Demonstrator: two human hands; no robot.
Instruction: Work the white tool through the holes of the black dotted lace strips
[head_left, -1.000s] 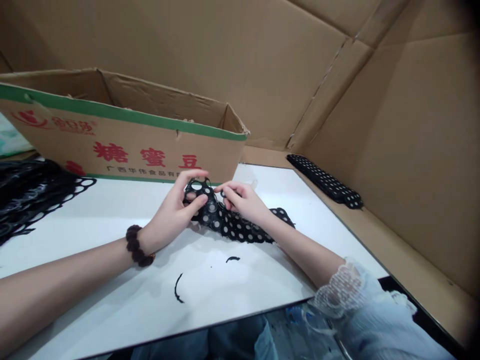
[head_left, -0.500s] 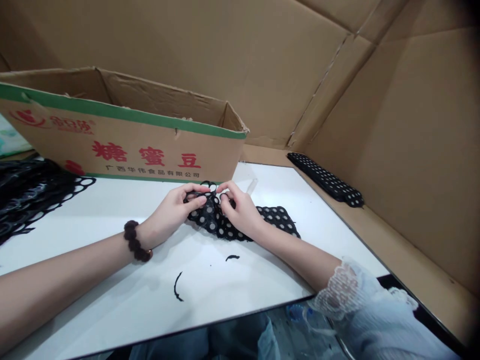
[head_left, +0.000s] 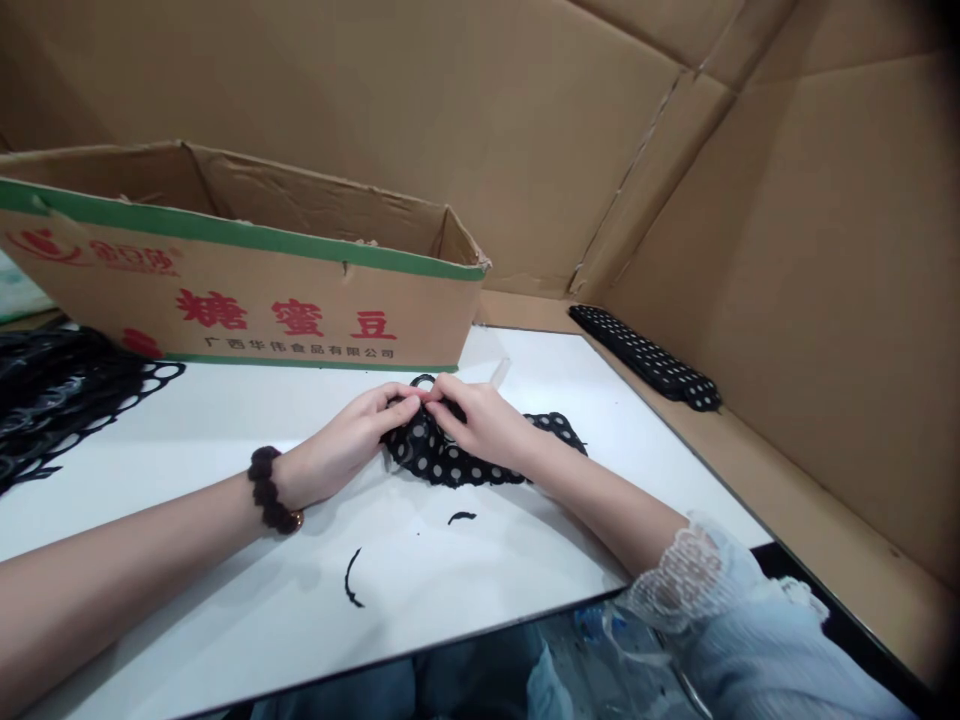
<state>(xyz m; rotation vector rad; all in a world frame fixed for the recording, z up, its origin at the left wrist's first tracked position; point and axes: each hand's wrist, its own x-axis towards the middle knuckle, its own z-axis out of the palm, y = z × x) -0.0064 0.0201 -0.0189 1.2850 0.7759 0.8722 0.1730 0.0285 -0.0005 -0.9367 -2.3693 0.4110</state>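
A strip of black fabric with pale round dots or holes [head_left: 450, 466] lies bunched on the white tabletop [head_left: 247, 600]. My left hand [head_left: 364, 435] pinches the strip's left end between thumb and fingers. Close against it, my right hand [head_left: 484, 420] is closed, its fingertips meeting the left ones at the fabric's upper edge. A small black ring of the material pokes up behind the fingertips. Whether the right fingers also hold a small tool is hidden. The strip's right end shows beyond my right wrist. Two black curved scraps [head_left: 352, 578] [head_left: 462, 517] lie nearer to me.
Behind my hands stands an open cardboard box [head_left: 300, 270] with a green rim and red lettering. Black openwork material [head_left: 60, 400] is heaped at the left. Folded dotted black strips [head_left: 645, 358] lie along the right cardboard wall [head_left: 825, 300]. A translucent strip [head_left: 500, 372] lies behind my right hand.
My right hand has come in against the left, and the fingertips now meet at the fabric. The left fingers have closed from a wider grip, and the fabric end is lower and more bunched.
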